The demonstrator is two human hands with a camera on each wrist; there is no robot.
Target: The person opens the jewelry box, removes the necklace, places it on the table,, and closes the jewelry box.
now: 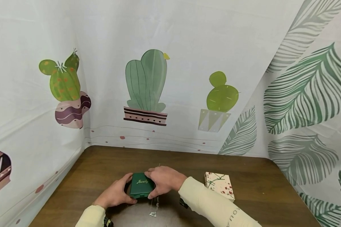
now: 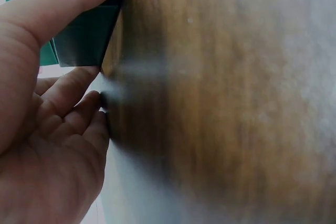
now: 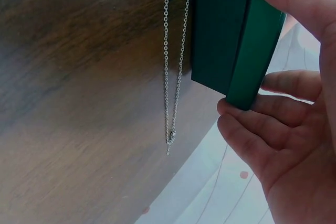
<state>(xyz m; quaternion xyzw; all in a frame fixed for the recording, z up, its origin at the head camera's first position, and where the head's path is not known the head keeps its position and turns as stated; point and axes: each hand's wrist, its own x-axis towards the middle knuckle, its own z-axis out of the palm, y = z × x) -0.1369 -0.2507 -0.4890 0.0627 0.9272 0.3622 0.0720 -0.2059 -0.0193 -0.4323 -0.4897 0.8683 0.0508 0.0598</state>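
Note:
A dark green jewelry box (image 1: 141, 186) with gold lettering on its lid sits near the table's middle, its lid down. My left hand (image 1: 116, 191) grips its left side, thumb by the front corner and fingers toward the back. From the right, my right hand (image 1: 166, 180) holds the box across the lid, thumb at the front and fingertips at the far edge. The right wrist view shows the seam between lid and base of the green box (image 3: 226, 35). Beside the box, partly under my right hand in the head view, lies a thin silver chain necklace (image 3: 166, 66) with a small pendant (image 1: 152, 214).
A cream box (image 1: 219, 184) with a red and green floral print lies to the right, partly behind my right sleeve (image 1: 204, 201). The brown wooden table (image 1: 108, 160) meets a white cloth (image 1: 184, 78) printed with cacti and leaves at its back and sides.

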